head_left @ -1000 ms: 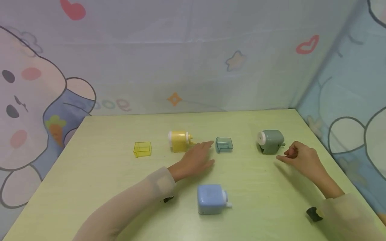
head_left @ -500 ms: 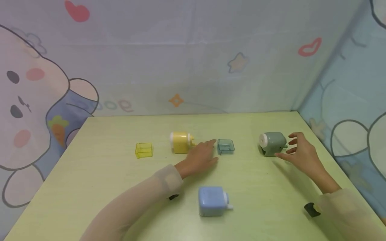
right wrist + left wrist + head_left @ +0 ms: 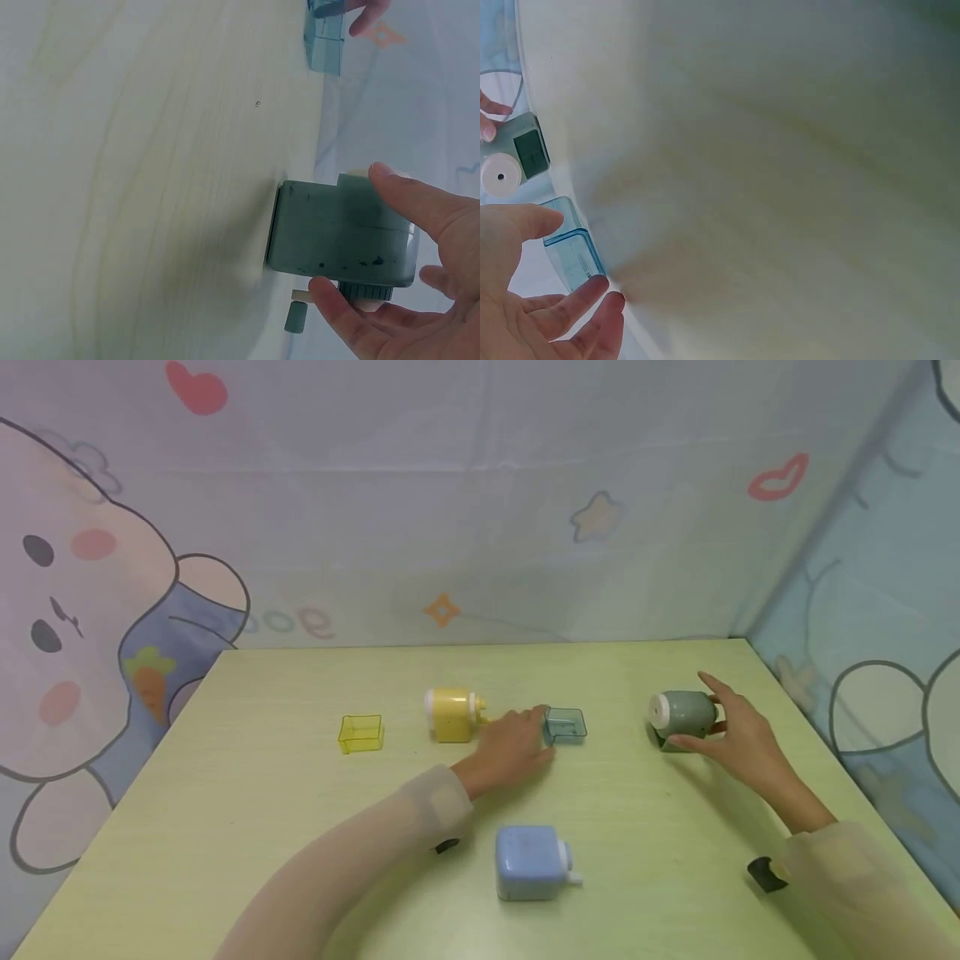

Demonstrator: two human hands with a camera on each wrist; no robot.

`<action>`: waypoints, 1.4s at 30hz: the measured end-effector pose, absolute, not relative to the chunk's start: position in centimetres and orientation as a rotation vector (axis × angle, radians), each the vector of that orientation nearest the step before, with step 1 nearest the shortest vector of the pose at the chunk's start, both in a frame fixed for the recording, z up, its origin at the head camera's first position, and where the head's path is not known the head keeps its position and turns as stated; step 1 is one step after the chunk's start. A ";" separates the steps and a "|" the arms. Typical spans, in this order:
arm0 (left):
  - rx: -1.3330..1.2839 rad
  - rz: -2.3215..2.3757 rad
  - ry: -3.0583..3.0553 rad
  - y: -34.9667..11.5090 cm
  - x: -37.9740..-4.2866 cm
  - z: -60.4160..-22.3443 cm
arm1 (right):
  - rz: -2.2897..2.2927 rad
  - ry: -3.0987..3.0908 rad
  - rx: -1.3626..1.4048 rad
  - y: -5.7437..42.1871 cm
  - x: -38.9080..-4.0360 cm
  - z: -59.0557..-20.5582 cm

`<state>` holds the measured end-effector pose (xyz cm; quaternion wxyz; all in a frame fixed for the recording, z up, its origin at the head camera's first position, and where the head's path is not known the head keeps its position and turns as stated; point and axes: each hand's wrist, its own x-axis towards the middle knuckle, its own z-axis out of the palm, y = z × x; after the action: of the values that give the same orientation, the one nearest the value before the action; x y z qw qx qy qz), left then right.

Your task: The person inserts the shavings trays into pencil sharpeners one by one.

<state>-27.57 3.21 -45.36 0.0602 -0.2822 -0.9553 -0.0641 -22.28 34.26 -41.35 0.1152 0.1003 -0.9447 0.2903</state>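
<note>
While the splayed left hand (image 3: 512, 747) borders a teal tray (image 3: 567, 724), the right hand (image 3: 744, 750) grips a sharpener (image 3: 337, 232).

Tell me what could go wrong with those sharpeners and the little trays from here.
The right grip has fingers close to the crank of the green sharpener, so lifting might snag or turn it.

The left grip has its fingers right at the blue tray; a clumsy pinch could push it away.

The left grip also sits beside the yellow sharpener; pulling back may knock that.
</note>
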 end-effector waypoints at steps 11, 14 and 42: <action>-0.812 -0.187 -2.924 4.0 -28.2 -45.5 | 0.762 -2.740 0.424 34.2 -22.8 -41.4; -0.806 -0.157 -2.928 4.1 -28.4 -45.4 | 0.758 -2.745 0.426 34.3 -22.9 -41.4; -0.831 -0.097 -2.876 5.5 -28.7 -45.1 | 0.744 -2.702 0.461 34.3 -22.8 -41.6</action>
<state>-28.74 5.51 -45.15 0.0734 -0.2767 -0.9576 -0.0322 -22.82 34.34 -41.62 0.1498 0.1606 -0.9405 0.2591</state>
